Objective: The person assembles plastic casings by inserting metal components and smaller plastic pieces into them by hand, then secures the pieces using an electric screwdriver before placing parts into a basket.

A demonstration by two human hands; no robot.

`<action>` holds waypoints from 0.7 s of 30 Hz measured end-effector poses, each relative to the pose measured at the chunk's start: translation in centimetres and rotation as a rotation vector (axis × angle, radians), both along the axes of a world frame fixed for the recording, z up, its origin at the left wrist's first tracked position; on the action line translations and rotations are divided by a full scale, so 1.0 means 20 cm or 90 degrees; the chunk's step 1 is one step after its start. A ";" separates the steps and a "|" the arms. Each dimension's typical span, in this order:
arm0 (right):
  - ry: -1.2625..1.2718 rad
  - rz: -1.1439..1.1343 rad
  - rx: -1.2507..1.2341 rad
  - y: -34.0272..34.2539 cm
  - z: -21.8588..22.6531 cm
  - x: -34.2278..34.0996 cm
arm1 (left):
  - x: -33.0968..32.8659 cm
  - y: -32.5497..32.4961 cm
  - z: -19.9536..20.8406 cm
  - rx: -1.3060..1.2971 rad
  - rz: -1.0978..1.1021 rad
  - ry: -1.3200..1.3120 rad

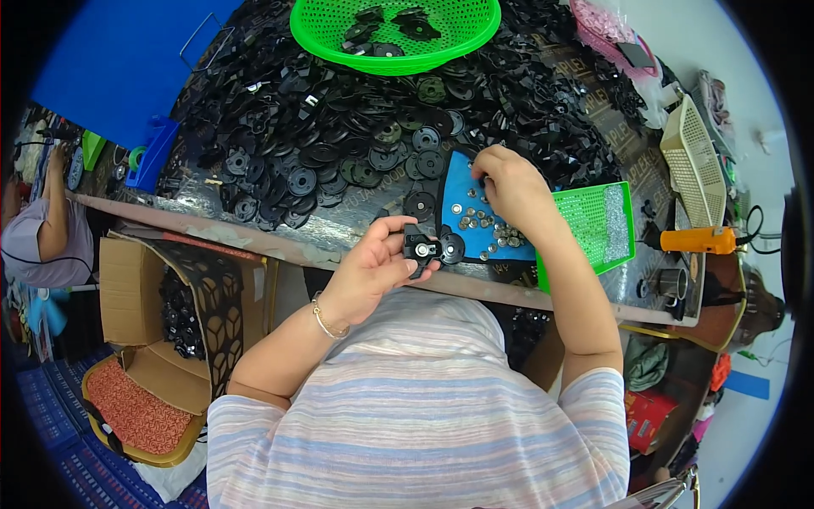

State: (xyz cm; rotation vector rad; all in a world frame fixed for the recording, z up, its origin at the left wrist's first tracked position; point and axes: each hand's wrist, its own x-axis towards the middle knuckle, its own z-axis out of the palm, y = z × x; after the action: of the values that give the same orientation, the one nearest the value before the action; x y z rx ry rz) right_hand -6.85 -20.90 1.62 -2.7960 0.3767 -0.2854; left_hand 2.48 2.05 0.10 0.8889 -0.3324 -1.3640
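Observation:
My left hand [363,273], palm up near the table's front edge, grips a small black plastic part [413,241] with a round silver metal piece in its middle. To the right lies a blue mat [456,176] scattered with several small round metal pieces [486,222]. My right hand [515,192] reaches over the mat's far side, fingers bent down and drawn together; whatever is between the fingertips is hidden. A black disc [452,248] rests at the mat's near left edge, close to my left fingers.
A large heap of black plastic parts [297,127] covers the table. Beyond it stands a green colander [394,64] holding some parts. A green tray [585,222] with small clear pieces and an orange-handled tool [697,241] lie right. An open cardboard box [127,293] is below left; another person [51,237] sits far left.

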 end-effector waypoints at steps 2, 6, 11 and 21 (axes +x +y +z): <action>0.015 -0.048 0.033 0.04 0.01 0.03 | 0.00 -0.01 0.01 -0.001 -0.006 -0.004; 0.067 -0.136 0.069 0.09 -0.02 0.13 | -0.01 -0.01 0.02 0.007 -0.001 0.000; 0.118 -0.158 0.088 0.09 -0.05 0.22 | 0.00 0.02 0.02 0.007 0.008 0.012; 0.191 -0.011 0.053 0.01 0.06 0.12 | 0.02 0.04 0.01 0.006 0.030 0.033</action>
State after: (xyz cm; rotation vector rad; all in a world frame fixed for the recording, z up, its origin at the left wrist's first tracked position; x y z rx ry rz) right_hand -4.45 -20.67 2.91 -2.7555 0.4691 0.1454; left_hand 2.95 2.89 0.21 0.8625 -0.2634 -1.3441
